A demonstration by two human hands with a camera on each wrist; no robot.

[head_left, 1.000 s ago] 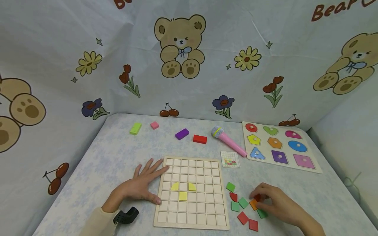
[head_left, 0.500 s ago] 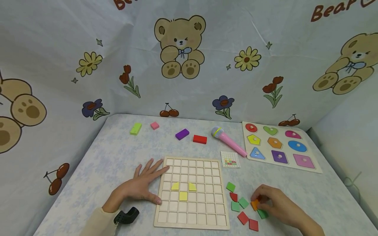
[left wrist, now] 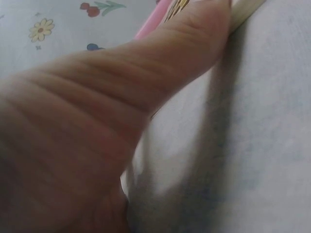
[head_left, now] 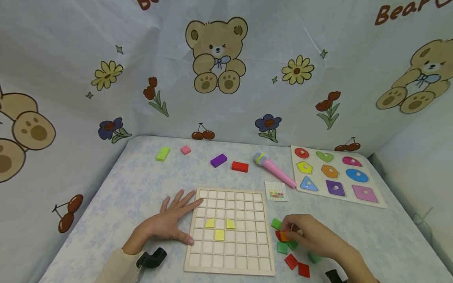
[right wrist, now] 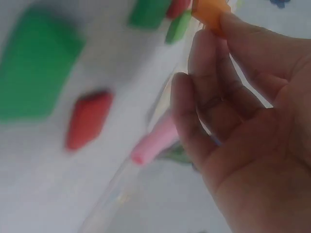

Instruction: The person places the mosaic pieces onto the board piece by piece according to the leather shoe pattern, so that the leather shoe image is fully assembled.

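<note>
My left hand (head_left: pixel 168 226) lies beside the wooden grid board (head_left: pixel 244 272), fingers spread, with the thumb and a fingertip on its left edge. Three yellow tiles (head_left: pixel 219 235) sit in the board's cells. Right of the board, my right hand (head_left: pixel 311 232) pinches an orange tile (right wrist: pixel 210 15) between thumb and fingers, above the loose tiles. Around it lie green tiles (head_left: pixel 282 247) and red tiles (head_left: pixel 291 261), some partly covered by the hand. In the right wrist view a red tile (right wrist: pixel 90 120) lies below the hand. The left wrist view shows mostly the thumb (left wrist: pixel 184 48).
A small pattern card (head_left: pixel 276 191) lies at the board's top right corner. Behind it are a pink toy microphone (head_left: pixel 277 172) and a shape puzzle board (head_left: pixel 339 159). Farther back lie a red block (head_left: pixel 240 167), a purple block (head_left: pixel 218 160), a pink block (head_left: pixel 185 150) and a lime block (head_left: pixel 162 154).
My right hand has picked up the orange tile and moved left with it, toward the board. My left hand has stayed in place.
</note>
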